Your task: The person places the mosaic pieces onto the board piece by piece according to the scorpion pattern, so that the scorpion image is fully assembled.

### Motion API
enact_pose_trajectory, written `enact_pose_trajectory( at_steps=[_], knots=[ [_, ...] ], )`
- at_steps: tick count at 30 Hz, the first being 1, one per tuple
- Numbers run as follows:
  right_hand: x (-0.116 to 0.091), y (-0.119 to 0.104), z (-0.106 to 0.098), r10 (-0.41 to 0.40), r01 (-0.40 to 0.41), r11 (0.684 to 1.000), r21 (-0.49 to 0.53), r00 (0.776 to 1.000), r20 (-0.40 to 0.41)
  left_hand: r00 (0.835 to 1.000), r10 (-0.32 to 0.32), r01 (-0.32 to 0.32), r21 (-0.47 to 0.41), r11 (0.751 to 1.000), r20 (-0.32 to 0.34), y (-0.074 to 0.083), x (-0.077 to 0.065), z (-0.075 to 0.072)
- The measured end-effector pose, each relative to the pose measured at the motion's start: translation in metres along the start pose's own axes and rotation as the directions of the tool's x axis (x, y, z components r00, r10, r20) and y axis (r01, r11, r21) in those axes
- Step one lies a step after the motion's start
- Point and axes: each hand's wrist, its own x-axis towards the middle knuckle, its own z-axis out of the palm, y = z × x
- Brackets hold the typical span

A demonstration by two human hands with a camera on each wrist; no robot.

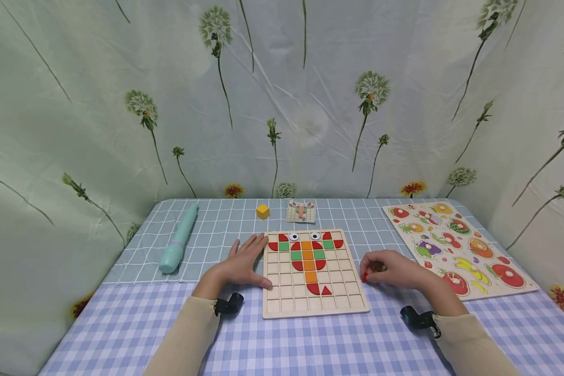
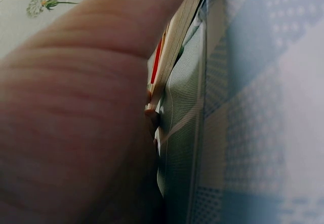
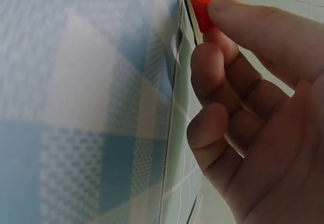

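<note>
A wooden grid board (image 1: 282,308) lies in the middle of the table, filled partly with red, green and orange tiles and two white eye pieces. My left hand (image 1: 242,263) rests along its left edge, fingers spread and thumb at the rim. Beyond the board's right edge, my right hand (image 1: 390,269) pinches a small red tile (image 3: 201,11) between thumb and index finger; the other fingers are curled. At the pattern's lower end sit a red rounded tile (image 1: 313,288) and a red triangle tile (image 1: 326,291). A small pattern card (image 1: 301,212) lies behind the board.
At the right lies a fruit puzzle board (image 1: 493,290). A yellow cube (image 1: 262,211) stands at the back, left of the card. Far left is a long turquoise object (image 1: 178,243). A flowered curtain (image 1: 310,104) hangs behind the table.
</note>
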Motion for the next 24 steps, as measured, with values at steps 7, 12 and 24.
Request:
enact_pose_trajectory(
  at_steps=[7,12,24],
  knots=[
    [0.001,-0.005,0.0,-0.046,0.046,0.998,0.041,0.999,0.001,1.0,0.023,-0.023,-0.019,1.0,-0.014,-0.002,-0.001,0.001],
    [0.003,-0.009,0.003,-0.055,0.054,0.997,0.059,0.998,0.016,1.0,0.006,-0.007,-0.008,1.0,-0.01,-0.001,0.001,0.0],
    [0.008,-0.02,0.013,-0.073,0.069,0.993,0.09,0.997,0.034,1.0,-0.011,0.011,0.002,1.0,0.005,0.0,0.001,0.001]
  ],
)
